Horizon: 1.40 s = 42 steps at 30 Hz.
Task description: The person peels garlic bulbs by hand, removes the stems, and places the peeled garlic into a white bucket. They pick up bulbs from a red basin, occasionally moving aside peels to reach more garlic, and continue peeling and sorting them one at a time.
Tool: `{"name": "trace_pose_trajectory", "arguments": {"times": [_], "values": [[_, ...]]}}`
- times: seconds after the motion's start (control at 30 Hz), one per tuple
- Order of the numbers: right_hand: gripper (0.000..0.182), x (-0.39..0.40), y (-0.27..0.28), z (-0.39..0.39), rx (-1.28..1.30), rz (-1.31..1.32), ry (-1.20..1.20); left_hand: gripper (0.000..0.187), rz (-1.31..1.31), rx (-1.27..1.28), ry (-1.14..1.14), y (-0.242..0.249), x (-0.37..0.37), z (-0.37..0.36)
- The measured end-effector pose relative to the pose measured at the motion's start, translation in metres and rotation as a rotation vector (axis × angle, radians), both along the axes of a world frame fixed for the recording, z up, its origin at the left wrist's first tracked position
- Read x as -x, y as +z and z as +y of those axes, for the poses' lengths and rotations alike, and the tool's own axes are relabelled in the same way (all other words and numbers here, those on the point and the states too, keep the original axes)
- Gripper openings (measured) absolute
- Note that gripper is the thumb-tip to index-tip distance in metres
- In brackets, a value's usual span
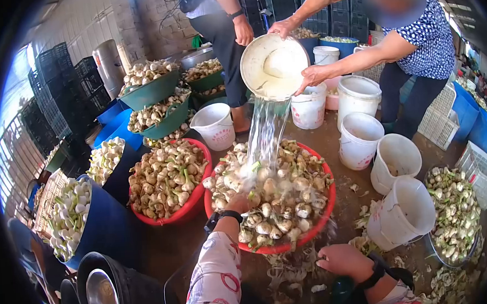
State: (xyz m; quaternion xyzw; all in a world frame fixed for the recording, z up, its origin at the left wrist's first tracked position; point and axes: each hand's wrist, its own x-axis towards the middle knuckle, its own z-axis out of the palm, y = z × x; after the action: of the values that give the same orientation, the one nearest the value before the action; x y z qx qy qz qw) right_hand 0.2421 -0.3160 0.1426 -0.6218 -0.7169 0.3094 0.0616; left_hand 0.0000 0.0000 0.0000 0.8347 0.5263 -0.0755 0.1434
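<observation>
A red basin [328,216] heaped with garlic bulbs [283,205] stands in front of me. My left hand [238,203] reaches into its left side against the garlic; bulbs and splashing water hide its fingers. My right hand [346,260] is low at the basin's front right, apart from it, back upward and fingers curled; whatever they hold, if anything, is hidden. Across from me, a person in a patterned shirt [429,40] tips a white bucket [269,67] with both hands. Water [267,125] pours from it onto the garlic.
Another garlic-filled red basin [207,179] stands to the left. Several white buckets [406,214] line the right side. Blue tubs [105,216] and black buckets [129,287] are at left. Peelings [295,271] litter the wet floor. Another person in dark trousers [217,47] stands behind.
</observation>
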Motion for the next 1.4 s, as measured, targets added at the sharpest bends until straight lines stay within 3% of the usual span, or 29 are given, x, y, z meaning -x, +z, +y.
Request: {"name": "trace_pose_trajectory", "arguments": {"times": [0.07, 0.17, 0.23, 0.3, 0.37, 0.5, 0.57, 0.63, 0.67, 0.73, 0.77, 0.83, 0.87, 0.9, 0.93, 0.97, 1.0, 1.03, 1.1, 1.2, 1.23, 1.3, 1.4], "values": [[0.025, 0.006, 0.009, -0.002, -0.042, 0.024, -0.048, 0.054, -0.297, -0.003, 0.141, 0.024, -0.003, -0.024], [0.024, 0.006, 0.011, -0.003, -0.001, 0.01, -0.053, 0.058, -0.222, 0.098, 0.179, 0.036, -0.003, -0.033], [0.023, 0.003, 0.005, -0.001, -0.023, -0.007, -0.04, 0.064, -0.196, 0.149, 0.228, 0.016, 0.006, -0.02], [0.023, 0.003, 0.001, -0.003, -0.034, -0.016, -0.044, 0.068, -0.224, 0.218, 0.165, 0.039, 0.006, -0.034], [0.023, 0.004, 0.003, -0.001, -0.053, -0.016, -0.041, 0.061, -0.115, 0.141, 0.179, 0.029, 0.009, -0.034], [0.022, 0.001, 0.0, -0.002, -0.073, -0.014, -0.03, 0.049, -0.227, -0.03, 0.12, 0.008, 0.015, -0.038], [0.022, 0.002, 0.0, 0.0, -0.049, -0.022, -0.04, 0.042, -0.332, 0.029, 0.109, 0.016, 0.012, -0.044], [0.021, 0.002, 0.0, -0.001, -0.067, -0.022, -0.053, 0.034, -0.153, -0.09, 0.145, 0.026, 0.005, -0.048], [0.022, 0.001, -0.003, -0.001, -0.116, -0.037, -0.038, 0.03, -0.129, -0.211, 0.133, 0.001, 0.011, -0.031], [0.022, -0.001, -0.013, -0.001, -0.119, -0.031, -0.044, 0.028, 0.208, -0.399, -0.063, -0.005, 0.01, -0.008], [0.022, -0.002, -0.014, 0.0, -0.137, -0.033, -0.014, 0.029, -0.212, -0.315, 0.204, 0.038, -0.003, -0.031], [0.023, 0.0, -0.01, 0.003, -0.096, -0.028, -0.052, 0.029, -0.301, -0.257, 0.41, 0.062, -0.025, -0.034], [0.023, 0.003, -0.014, 0.005, -0.109, 0.029, -0.067, 0.033, -0.503, -0.078, 0.36, 0.041, -0.019, -0.011], [0.023, 0.001, -0.016, 0.009, -0.13, 0.073, -0.095, 0.029, -0.378, -0.015, 0.172, 0.054, -0.031, -0.007], [0.023, 0.002, -0.012, 0.007, -0.203, 0.148, -0.167, 0.021, -0.667, -0.083, -0.172, 0.054, -0.037, -0.014], [0.022, 0.004, -0.008, 0.008, -0.288, 0.214, -0.231, 0.018, -1.09, 0.289, 0.063, 0.087, -0.064, -0.055], [0.025, 0.004, -0.006, 0.01, -0.354, 0.329, -0.35, 0.018, -1.008, 0.145, -0.256, 0.093, -0.073, -0.063], [0.027, 0.006, -0.007, 0.012, -0.424, 0.449, -0.456, 0.022, -1.351, 0.753, 0.16, 0.107, -0.092, -0.078], [0.034, 0.009, -0.009, 0.021, -0.363, 0.854, -0.671, 0.034, -1.429, 0.94, 0.143, 0.149, -0.117, -0.133], [0.036, 0.001, 0.001, 0.023, -0.112, 1.307, -0.55, 0.044, -1.527, 0.97, 0.009, 0.14, -0.137, -0.164], [0.038, 0.001, 0.017, 0.015, -0.119, 1.31, -0.55, 0.051, -1.533, 0.918, 0.036, 0.146, -0.143, -0.182], [0.039, 0.006, -0.002, 0.021, -0.129, 1.465, -0.556, 0.06, -1.534, 1.027, 0.083, 0.139, -0.145, -0.19], [0.041, 0.007, 0.0, 0.014, -0.163, 1.541, -0.556, 0.053, -1.434, 0.961, 0.1, 0.151, -0.142, -0.205]]}}
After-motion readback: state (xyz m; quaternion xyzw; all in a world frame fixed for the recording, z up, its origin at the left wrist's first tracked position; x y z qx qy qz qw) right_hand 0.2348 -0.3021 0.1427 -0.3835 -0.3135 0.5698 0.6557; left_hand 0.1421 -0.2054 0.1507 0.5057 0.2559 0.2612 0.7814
